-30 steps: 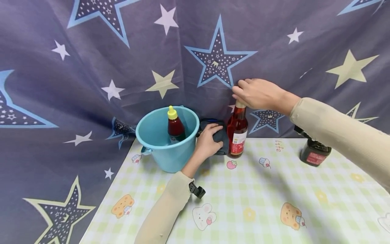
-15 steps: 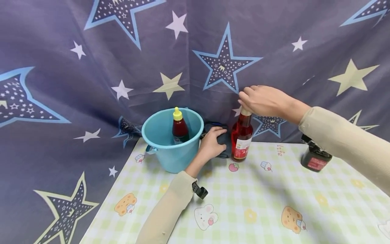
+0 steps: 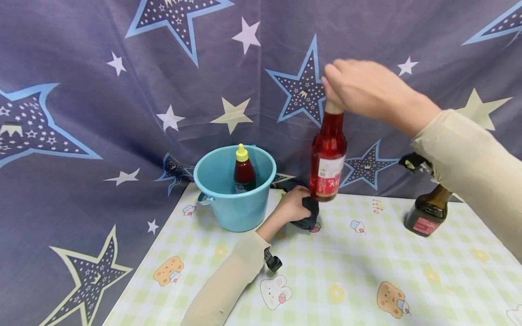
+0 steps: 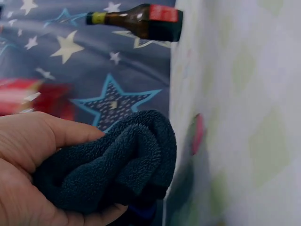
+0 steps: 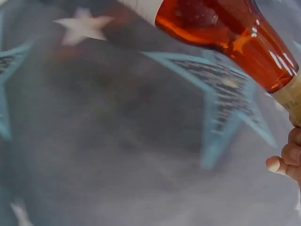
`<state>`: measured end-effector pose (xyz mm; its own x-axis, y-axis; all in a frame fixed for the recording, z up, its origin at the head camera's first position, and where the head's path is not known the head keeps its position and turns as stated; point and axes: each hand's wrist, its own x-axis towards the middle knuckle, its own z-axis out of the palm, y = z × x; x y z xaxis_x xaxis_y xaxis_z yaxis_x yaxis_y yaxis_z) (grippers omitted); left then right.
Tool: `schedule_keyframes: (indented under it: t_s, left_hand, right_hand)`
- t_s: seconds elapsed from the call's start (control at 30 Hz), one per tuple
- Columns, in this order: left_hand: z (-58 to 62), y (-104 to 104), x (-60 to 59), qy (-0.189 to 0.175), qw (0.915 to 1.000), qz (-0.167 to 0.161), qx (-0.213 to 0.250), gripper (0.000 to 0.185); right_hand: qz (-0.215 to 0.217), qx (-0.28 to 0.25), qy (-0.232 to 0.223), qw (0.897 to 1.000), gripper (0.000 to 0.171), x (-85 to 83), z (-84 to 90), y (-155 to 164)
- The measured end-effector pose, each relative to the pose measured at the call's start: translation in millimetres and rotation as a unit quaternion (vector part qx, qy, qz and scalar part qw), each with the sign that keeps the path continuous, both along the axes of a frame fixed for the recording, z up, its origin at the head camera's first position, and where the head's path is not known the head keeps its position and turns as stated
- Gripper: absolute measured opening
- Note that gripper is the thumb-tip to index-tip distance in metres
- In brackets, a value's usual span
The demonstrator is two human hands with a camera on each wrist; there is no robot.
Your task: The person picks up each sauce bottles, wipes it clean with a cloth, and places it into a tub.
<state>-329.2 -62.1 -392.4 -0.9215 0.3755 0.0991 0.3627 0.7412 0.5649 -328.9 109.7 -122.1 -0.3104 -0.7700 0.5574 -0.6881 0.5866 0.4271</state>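
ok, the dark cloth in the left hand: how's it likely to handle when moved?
Probably floppy: the dark cloth bends in soft folds in the left hand. Likely not slippery, given its fuzzy pile. Unlikely to roll, being creased and uneven.

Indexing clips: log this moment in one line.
left hand: grips dark cloth; right hand: holds red bottle aloft; blue bucket: yellow-capped bottle inside

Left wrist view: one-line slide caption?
Left hand grips a folded dark cloth, a blurred red bottle and a brown bottle beyond.
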Motion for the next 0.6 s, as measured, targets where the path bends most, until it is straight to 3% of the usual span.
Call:
schedule_keyframes:
  t_s: [0.13, 0.23, 0.33, 0.6]
  left_hand:
    - [-9.3, 7.0, 1.9, -0.054, 0.9983, -0.018, -0.01, 0.063]
    - [-12.9, 9.3, 4.6, -0.075, 0.9969, -0.019, -0.012, 0.062]
    - [-13.5, 10.8, 5.8, -0.068, 0.9973, -0.02, -0.021, 0.06]
    - [-11.6, 9.8, 4.0, -0.04, 0.9978, -0.033, -0.041, 0.059]
  right_hand:
    - [0.006, -0.032, 0.044, 0.999, 0.033, 10.3, 31.0, -20.5]
    - [0.029, -0.05, 0.074, 0.996, 0.036, 15.4, 45.3, -39.7]
    - [0.061, -0.071, 0.096, 0.991, 0.038, 18.5, 51.8, -60.0]
    - [0.077, -0.098, 0.056, 0.991, 0.04, 21.1, 44.7, -110.9]
